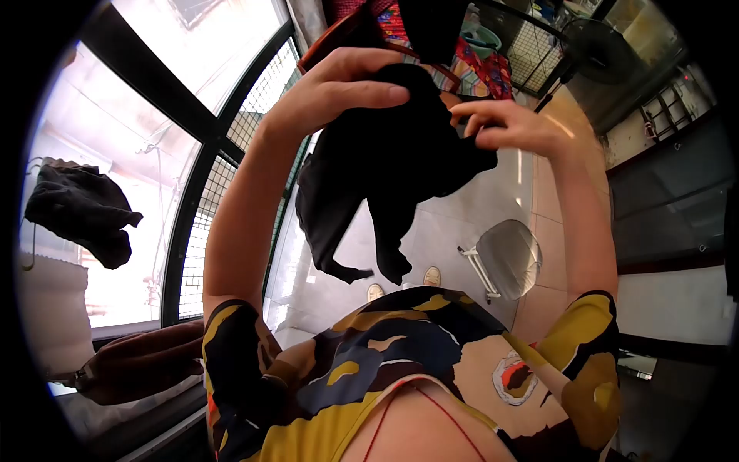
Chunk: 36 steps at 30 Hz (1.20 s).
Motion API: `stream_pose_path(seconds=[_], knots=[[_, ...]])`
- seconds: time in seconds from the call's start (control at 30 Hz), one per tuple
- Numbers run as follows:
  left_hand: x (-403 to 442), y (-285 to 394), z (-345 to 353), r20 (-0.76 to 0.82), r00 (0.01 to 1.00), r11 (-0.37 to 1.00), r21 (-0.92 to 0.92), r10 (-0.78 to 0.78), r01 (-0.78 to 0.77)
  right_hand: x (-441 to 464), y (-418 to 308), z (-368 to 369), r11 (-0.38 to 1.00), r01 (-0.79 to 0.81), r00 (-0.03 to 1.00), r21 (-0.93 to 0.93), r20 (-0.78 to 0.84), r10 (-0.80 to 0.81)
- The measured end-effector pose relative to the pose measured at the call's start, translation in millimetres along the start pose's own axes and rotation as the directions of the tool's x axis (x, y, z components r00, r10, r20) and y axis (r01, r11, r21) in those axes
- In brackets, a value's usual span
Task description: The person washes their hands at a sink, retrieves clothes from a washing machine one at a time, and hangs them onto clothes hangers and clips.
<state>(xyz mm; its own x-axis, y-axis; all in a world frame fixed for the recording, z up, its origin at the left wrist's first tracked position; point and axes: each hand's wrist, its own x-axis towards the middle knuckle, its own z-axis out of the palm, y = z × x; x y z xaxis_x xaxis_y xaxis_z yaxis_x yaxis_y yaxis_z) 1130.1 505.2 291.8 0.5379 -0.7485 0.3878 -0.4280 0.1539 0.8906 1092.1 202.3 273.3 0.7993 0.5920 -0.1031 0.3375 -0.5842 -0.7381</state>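
A black garment (385,165) hangs in the air in front of me, its lower ends dangling above the grey floor. At its upper left, my left hand (350,85) is closed on the cloth, the thumb lying across the front. On the right side my right hand (504,125) pinches an edge of the same garment between thumb and curled fingers. Folds of the black cloth hide some of the left fingertips.
A round-seated stool (508,258) stands on the floor to the right. Dark clothing (81,208) hangs by the window at left, above a brown cloth (146,362). Colourful fabric (481,69) lies beyond my hands, near a black fan (600,50). Dark cabinets (673,208) line the right.
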Motion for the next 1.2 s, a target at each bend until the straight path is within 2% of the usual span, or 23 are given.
stream_pose_path(seconds=[0.07, 0.1, 0.17, 0.2, 0.27, 0.3, 0.33, 0.4, 0.5, 0.57, 0.63, 0.67, 0.7, 0.73, 0.77, 0.8, 0.87, 0.9, 0.93, 1.03, 1.07, 1.17, 1.2], knots=[[3.0, 8.1, 2.6, -0.039, 0.999, 0.998, 0.070, 0.002, 0.000, 10.9, 6.8, 29.3, 0.990, 0.094, 0.994, -0.104, -0.039, -0.099], [2.8, 8.2, 2.2, -0.019, 1.000, 0.998, 0.068, 0.007, -0.006, 11.7, -12.9, 36.8, 0.981, 0.024, 0.999, -0.191, -0.041, -0.033], [1.5, 6.8, -1.4, 0.019, 1.000, 0.998, 0.064, 0.017, -0.019, 21.2, -1.2, 46.2, 0.986, 0.008, 0.991, 0.169, -0.133, 0.014], [-5.3, 6.7, -6.8, -0.059, 0.998, 0.975, 0.220, -0.007, 0.019, 22.5, 3.1, 42.7, 0.973, 0.100, 0.972, 0.209, -0.228, -0.051], [-21.1, 3.1, -22.2, -0.084, 0.986, 0.937, 0.310, -0.141, 0.160, 22.7, 20.8, 23.6, 0.924, 0.285, 0.894, 0.257, -0.418, -0.159], [-28.6, -1.8, -28.4, -0.100, 0.973, 0.908, 0.350, -0.208, 0.230, 13.5, 15.4, -1.8, 0.875, 0.297, 0.931, 0.383, -0.318, -0.177], [-34.5, -17.9, -35.7, -0.053, 0.974, 0.899, 0.376, -0.221, 0.225, 12.2, 16.1, -10.0, 0.878, 0.347, 0.822, 0.330, -0.558, -0.115], [-46.2, -38.4, -32.4, 0.087, 0.938, 0.866, 0.421, -0.335, 0.270, 3.1, 4.7, -37.5, 0.785, 0.391, 0.854, 0.481, -0.507, -0.116], [-49.4, -56.8, -24.3, 0.198, 0.773, 0.699, 0.598, -0.603, 0.392, 3.3, 5.8, -74.4, 0.868, 0.366, 0.846, 0.336, -0.509, -0.160], [-48.9, -57.8, -21.3, 0.070, 0.718, 0.511, 0.750, -0.693, 0.420, -9.6, -17.6, -70.3, 0.950, 0.244, 0.872, 0.193, -0.473, -0.128], [-48.1, -47.1, -23.7, -0.092, 0.728, 0.265, 0.894, -0.679, 0.361, -8.6, -7.7, -86.0, 0.922, 0.141, 0.855, -0.361, -0.426, -0.297], [-43.5, -39.8, -28.4, -0.156, 0.743, 0.148, 0.933, -0.651, 0.327, -9.9, -3.8, -92.5, 0.902, 0.076, 0.926, -0.425, -0.306, -0.222], [-37.8, -32.9, -35.7, -0.217, 0.760, 0.024, 0.956, -0.613, 0.293, -10.4, 5.0, -85.0, 0.936, 0.061, 0.920, -0.346, -0.344, -0.187], [-33.8, -29.7, -44.4, -0.223, 0.795, -0.004, 0.964, -0.564, 0.267, -10.3, 13.6, -87.8, 0.917, -0.007, 0.959, -0.399, -0.263, -0.107], [-42.9, -50.9, -65.8, -0.162, 0.928, 0.031, 0.983, -0.335, 0.182, -10.3, 25.1, -95.1, 0.888, -0.069, 0.982, -0.455, -0.186, -0.019], [-36.3, -42.5, -62.3, -0.158, 0.925, 0.014, 0.985, -0.344, 0.174, -8.7, 38.2, -97.8, 0.855, -0.113, 0.985, -0.507, -0.168, 0.031], [-13.0, -18.3, -51.6, -0.217, 0.865, -0.064, 0.975, -0.453, 0.212, -9.3, 56.7, -107.1, 0.805, -0.151, 0.975, -0.573, -0.222, 0.025], [-4.9, -21.5, -58.4, -0.233, 0.878, -0.076, 0.972, -0.419, 0.222, -10.5, 65.9, -109.7, 0.779, -0.171, 0.968, -0.603, -0.249, 0.020], [-2.2, -22.6, -62.0, -0.232, 0.908, -0.084, 0.973, -0.349, 0.216, -10.6, 78.4, -109.2, 0.750, -0.043, 0.953, -0.660, -0.252, -0.168], [23.2, -10.1, -82.8, -0.116, 0.993, -0.138, 0.984, -0.003, 0.114, -6.2, 79.6, -138.5, 0.482, -0.199, 0.854, -0.853, -0.393, -0.341], [32.5, 0.6, -87.9, -0.160, 0.982, -0.153, 0.973, 0.099, 0.174, -10.7, 47.2, -143.0, 0.538, -0.395, 0.831, -0.745, -0.539, -0.137], [44.5, 63.0, -87.5, -0.138, 0.888, -0.214, 0.944, 0.439, 0.252, -32.9, -51.8, -155.9, 0.119, -0.355, 0.545, -0.927, -0.309, -0.779], [41.4, 57.9, -81.7, -0.092, 0.832, -0.140, 0.970, 0.547, 0.199, -42.4, -75.3, -133.8, 0.165, -0.444, 0.398, -0.881, -0.359, -0.844]])
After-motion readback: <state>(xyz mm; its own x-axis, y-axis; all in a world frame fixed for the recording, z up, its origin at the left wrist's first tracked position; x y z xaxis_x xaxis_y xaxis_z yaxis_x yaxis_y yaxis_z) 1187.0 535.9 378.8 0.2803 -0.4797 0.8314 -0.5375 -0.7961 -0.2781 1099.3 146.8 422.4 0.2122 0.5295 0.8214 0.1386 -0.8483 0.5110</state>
